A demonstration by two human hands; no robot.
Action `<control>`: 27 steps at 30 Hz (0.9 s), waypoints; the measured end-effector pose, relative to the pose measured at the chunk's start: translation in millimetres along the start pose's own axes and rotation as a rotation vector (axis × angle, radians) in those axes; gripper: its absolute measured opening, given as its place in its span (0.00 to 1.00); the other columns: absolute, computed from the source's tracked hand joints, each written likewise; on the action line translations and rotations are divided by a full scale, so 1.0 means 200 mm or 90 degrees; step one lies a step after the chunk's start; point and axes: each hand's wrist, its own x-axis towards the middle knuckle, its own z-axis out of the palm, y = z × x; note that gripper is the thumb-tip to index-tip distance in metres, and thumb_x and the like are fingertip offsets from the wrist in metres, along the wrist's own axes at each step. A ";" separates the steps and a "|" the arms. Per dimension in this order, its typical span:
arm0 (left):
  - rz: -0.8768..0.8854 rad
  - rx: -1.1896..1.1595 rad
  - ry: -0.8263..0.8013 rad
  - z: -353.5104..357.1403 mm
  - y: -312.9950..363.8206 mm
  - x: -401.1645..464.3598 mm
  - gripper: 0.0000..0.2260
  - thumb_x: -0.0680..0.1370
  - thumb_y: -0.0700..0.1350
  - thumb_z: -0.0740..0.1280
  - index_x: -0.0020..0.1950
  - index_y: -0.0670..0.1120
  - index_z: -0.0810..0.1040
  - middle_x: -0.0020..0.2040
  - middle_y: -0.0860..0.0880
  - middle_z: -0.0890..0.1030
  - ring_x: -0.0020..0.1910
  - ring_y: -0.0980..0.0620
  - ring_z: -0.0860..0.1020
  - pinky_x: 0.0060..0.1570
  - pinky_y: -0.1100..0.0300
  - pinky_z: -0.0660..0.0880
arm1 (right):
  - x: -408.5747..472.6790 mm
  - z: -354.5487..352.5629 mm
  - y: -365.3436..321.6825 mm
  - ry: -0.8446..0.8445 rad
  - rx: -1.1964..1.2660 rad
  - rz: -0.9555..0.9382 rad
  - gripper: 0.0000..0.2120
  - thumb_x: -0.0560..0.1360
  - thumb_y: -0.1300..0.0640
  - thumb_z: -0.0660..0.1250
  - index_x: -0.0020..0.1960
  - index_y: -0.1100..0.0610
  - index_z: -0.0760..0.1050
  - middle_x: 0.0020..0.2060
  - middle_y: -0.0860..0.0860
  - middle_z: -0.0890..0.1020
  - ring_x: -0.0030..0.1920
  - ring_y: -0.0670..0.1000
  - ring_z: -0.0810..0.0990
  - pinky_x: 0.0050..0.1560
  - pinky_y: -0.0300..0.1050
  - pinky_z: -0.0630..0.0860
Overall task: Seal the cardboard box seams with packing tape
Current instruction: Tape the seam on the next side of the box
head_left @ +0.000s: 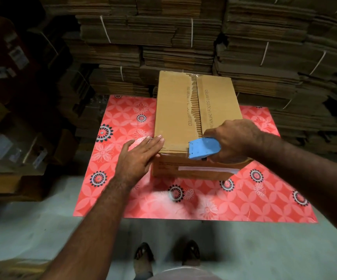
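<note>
- Grey concrete floor (42, 229) nearest, bare around the sandalled feet; free room to step back.
- Red flowered worktop (123, 199) next, bare ahead of the box (175, 110), which sits toward its far side.
- Left hand (137, 156) flat, fingers spread, bracing the box's near left corner; right hand (234, 138) clamped on the blue tape dispenser (202, 148) at the near end of the centre seam (196, 106).
- Likely slip: box skidding on the glossy cover, tape wandering off the ragged seam.
- Cardboard stacks (163, 37) close behind; little room beyond.
</note>
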 end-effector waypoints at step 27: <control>0.004 0.044 -0.141 0.00 0.45 0.04 0.46 0.62 0.47 0.64 0.80 0.39 0.58 0.80 0.40 0.59 0.80 0.44 0.57 0.78 0.46 0.55 | -0.09 0.02 0.14 0.032 -0.003 -0.044 0.30 0.68 0.29 0.65 0.64 0.45 0.72 0.51 0.51 0.80 0.49 0.56 0.79 0.41 0.48 0.75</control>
